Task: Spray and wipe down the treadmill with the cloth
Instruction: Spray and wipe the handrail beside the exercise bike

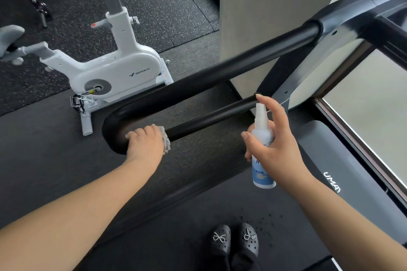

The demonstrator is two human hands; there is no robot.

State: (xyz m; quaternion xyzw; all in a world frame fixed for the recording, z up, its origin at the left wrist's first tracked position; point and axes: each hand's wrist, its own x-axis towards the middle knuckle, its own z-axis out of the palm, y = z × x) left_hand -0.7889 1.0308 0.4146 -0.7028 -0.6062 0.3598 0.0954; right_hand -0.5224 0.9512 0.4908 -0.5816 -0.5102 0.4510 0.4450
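Nearest me, two black clogs [235, 239] are standing on the treadmill [343, 167] belt, with dark specks lying on the belt just beyond them. Further out, I am seeing the right hand [272, 141] gripping a white spray bottle [262, 149] upright, fingers curling round its body and the forefinger reaching over the nozzle. To the left, the left hand [144, 142] is clutching a grey cloth [166, 142] against the bend of the black handrail [198, 81], where the thick upper bar is curving down into the thinner lower one. Only an edge of the cloth is showing beside the hand. Beyond the rail, on the far left, a white exercise bike [114, 68] is sitting on speckled rubber flooring [165, 11], and a grey pillar [264, 17] is rising behind the rail.
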